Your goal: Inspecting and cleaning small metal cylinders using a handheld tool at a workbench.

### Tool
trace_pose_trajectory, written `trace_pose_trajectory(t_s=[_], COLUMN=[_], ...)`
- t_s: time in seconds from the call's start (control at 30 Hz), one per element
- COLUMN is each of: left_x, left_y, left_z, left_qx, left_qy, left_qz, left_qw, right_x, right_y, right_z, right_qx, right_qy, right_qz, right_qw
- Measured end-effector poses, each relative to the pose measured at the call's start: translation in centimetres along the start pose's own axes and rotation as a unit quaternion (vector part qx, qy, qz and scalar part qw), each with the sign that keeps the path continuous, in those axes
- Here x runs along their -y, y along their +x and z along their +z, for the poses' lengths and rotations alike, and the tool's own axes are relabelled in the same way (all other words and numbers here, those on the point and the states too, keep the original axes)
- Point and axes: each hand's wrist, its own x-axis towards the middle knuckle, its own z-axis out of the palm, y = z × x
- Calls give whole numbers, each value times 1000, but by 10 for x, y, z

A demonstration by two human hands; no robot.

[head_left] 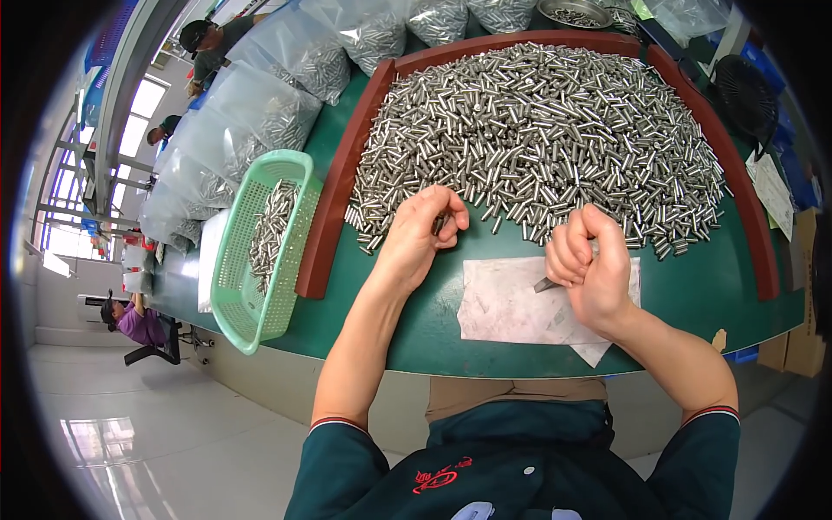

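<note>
A wide heap of small shiny metal pins (537, 130) lies on the green table in front of me. At the heap's near left edge is my left hand (422, 232), fingers curled closed; something dark shows between them, too hidden to name. My right hand (596, 270) is closed in a fist above a stained white cloth (503, 303). From its lower left side sticks the tip of a dark grey metal piece (545, 284), the rest of it covered by the fingers. A bit of pale metal also shows within that fist.
Dark red wooden rails (345, 191) border the heap at left, back and right. A light green perforated basket (282, 303) holding pins stands on the left. Clear bags (234, 113) of pins line the far left. A black fan (745, 95) stands at right; other people work beyond.
</note>
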Motion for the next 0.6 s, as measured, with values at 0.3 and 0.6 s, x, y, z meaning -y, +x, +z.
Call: trace_pose_trajectory(t_s=[0.3,0.6], left_x=[13,19], left_y=[5,2], left_z=[16,20], left_qx=[-98,-76], left_qy=[494,611], left_qz=[181,271], left_qw=[845,740], right_x=[1,0], right_y=[0,1], right_z=[-1,1], right_qx=[-1,0], right_qy=[5,2], right_qz=[3,7], right_qw=[1000,1000])
